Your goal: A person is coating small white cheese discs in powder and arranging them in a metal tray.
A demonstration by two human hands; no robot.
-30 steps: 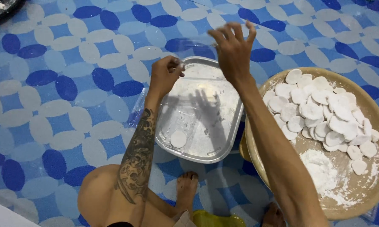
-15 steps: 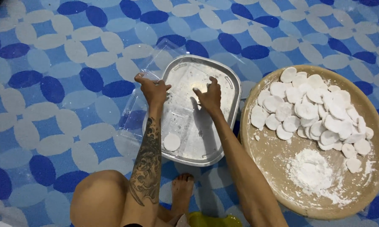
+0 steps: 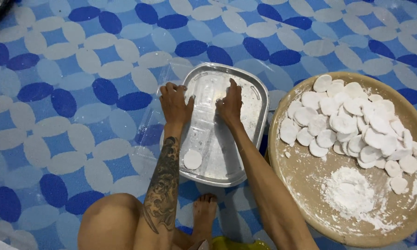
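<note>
- On the metal tray [image 3: 250, 134], our left hand [image 3: 175, 104] and right hand [image 3: 230, 105] now press flat, fingers spread, holding nothing; a second ago the right hovered above.
- 1 white dough disc [image 3: 192, 159] lies near the tray's left edge.
- Beside the tray's right edge, the round wooden tray [image 3: 301, 185] carries the disc pile [image 3: 352, 122] and flour [image 3: 349, 192].

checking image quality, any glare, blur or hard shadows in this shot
Head view: even, soft light; mild sheen on the metal tray, soft shadows under the left hand and right hand; dough discs in the round wooden tray stay sharp; no motion blur.
</note>
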